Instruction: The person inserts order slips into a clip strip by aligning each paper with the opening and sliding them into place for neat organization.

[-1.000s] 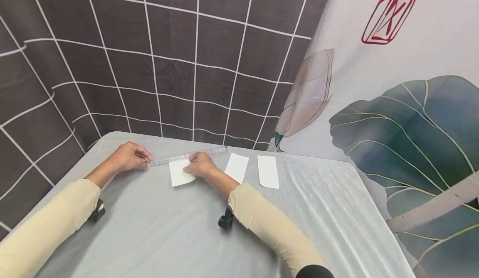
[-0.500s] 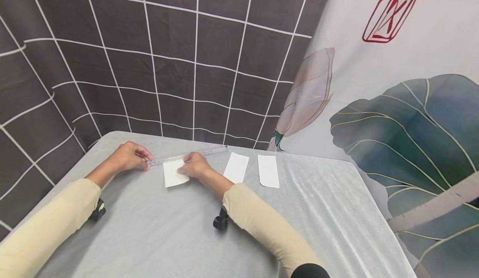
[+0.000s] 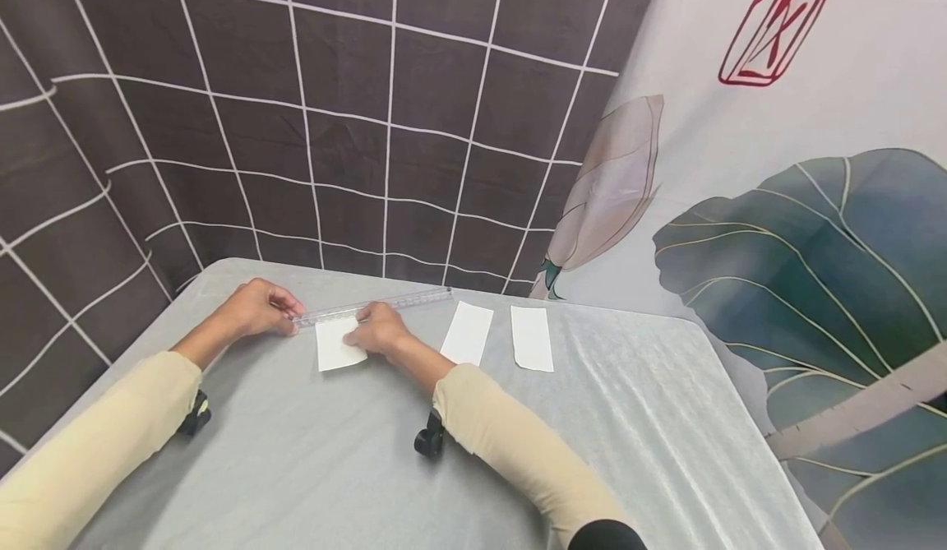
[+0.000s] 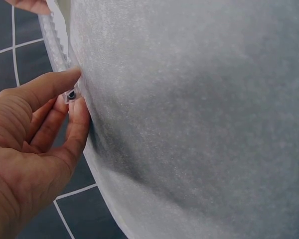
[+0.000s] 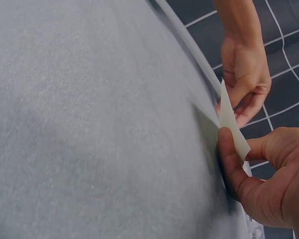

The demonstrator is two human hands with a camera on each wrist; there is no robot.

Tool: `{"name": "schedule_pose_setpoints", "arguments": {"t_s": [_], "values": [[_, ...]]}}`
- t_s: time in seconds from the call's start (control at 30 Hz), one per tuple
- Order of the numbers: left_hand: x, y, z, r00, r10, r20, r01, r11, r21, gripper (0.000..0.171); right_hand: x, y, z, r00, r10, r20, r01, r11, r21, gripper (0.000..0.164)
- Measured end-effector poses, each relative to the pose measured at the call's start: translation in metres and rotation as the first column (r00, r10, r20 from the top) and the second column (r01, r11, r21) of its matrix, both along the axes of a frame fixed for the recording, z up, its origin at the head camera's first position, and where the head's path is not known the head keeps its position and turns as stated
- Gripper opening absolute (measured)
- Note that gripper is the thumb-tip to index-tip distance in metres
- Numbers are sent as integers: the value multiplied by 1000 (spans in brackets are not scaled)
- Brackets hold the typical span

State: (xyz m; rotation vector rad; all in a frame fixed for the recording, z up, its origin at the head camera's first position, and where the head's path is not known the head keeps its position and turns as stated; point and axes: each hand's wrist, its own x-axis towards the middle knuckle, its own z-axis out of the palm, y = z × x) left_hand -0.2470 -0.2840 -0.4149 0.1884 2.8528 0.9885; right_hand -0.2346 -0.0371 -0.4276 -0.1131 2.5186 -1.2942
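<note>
In the head view my left hand [image 3: 259, 310] pinches the left end of a clear plastic ruler [image 3: 416, 298], which lies along the table's far side. The left wrist view shows thumb and fingers at that end of the ruler [image 4: 52, 42], around a small dark hole. My right hand [image 3: 379, 328] holds a small white piece of paper [image 3: 333, 349] by its right side, its top edge along the ruler. From the right wrist, the paper [image 5: 231, 121] appears pinched between thumb and fingers, tilted up off the cloth. The right hand covers the middle of the ruler.
Two more white paper pieces [image 3: 472, 324] [image 3: 532, 339] lie to the right of my right hand. A pale grey cloth [image 3: 311, 459] covers the table. Behind it hangs a dark gridded curtain [image 3: 340, 155], with a leaf-printed one [image 3: 710, 287] at the right.
My right hand has slid the paper to the left along the ruler, closer to my left hand. The left hand and the ruler have stayed in place.
</note>
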Motion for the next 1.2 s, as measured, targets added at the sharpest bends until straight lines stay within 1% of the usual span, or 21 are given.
{"name": "schedule_pose_setpoints", "arguments": {"t_s": [0.13,0.33,0.53,0.8,0.97,1.1,1.2], "values": [[-1,0,-1,1000,1,3,-1,1000,5,32,1,-4,1,1000,-1,3,1,1000,9,47],[-1,-1,0,1000,4,-1,-4,1000,12,32,1,-9,2,1000,5,-3,-5,1000,-10,48],[0,-1,1,1000,3,0,-3,1000,10,33,1,-13,1,1000,1,-4,-1,1000,7,46],[0,0,-1,1000,7,2,-7,1000,2,34,3,-14,2,1000,-11,20,11,1000,11,46],[0,1,-1,1000,-7,-3,7,1000,-2,36,2,-6,2,999,-1,45,3,1000,-31,44],[1,0,0,1000,-18,-15,18,1000,-5,36,0,5,2,995,48,91,-36,991,-128,38],[1,-1,0,1000,-19,-17,19,1000,-2,36,-1,17,3,987,93,133,-65,976,-206,33]]}}
